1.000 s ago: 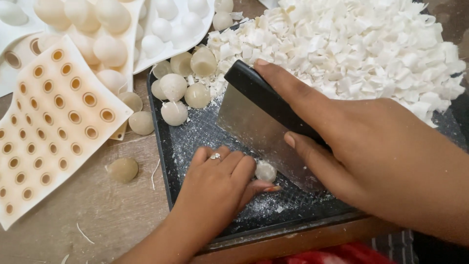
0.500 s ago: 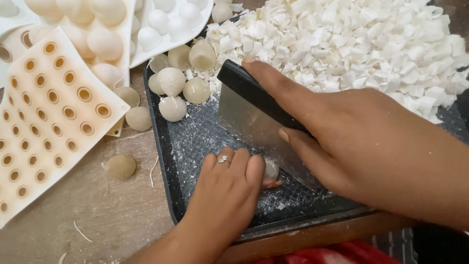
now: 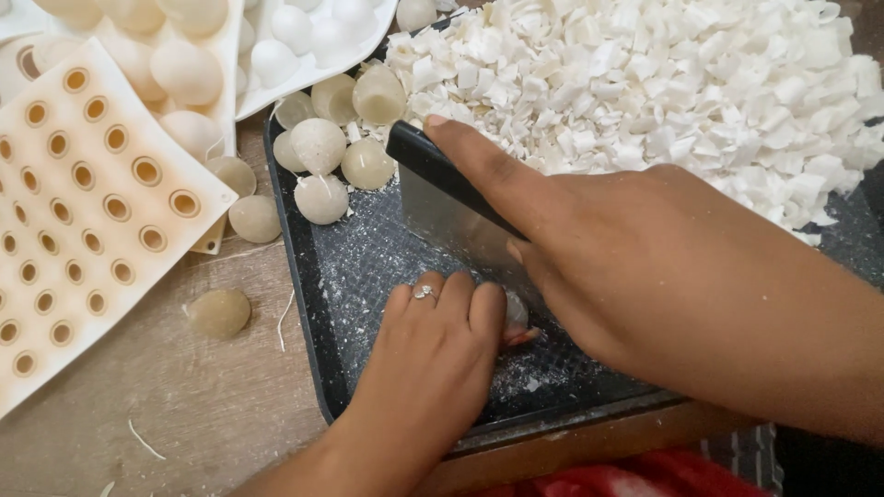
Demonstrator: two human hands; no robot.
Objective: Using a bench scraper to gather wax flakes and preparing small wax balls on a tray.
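Wax half-sphere (image 3: 516, 315) lies on the dark tray (image 3: 295, 258), pinned under the curled fingers of the left hand (image 3: 440, 342). Just right of that piece, the right hand (image 3: 645, 267) grips a black-handled scraper blade (image 3: 451, 221), forefinger along its top. Beyond the blade sits a heap of white chopped pieces (image 3: 663, 83).

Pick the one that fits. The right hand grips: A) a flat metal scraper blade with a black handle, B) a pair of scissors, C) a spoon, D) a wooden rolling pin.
A: the right hand wraps the black-handled metal blade, set edge-down on the dark tray beside the left hand.
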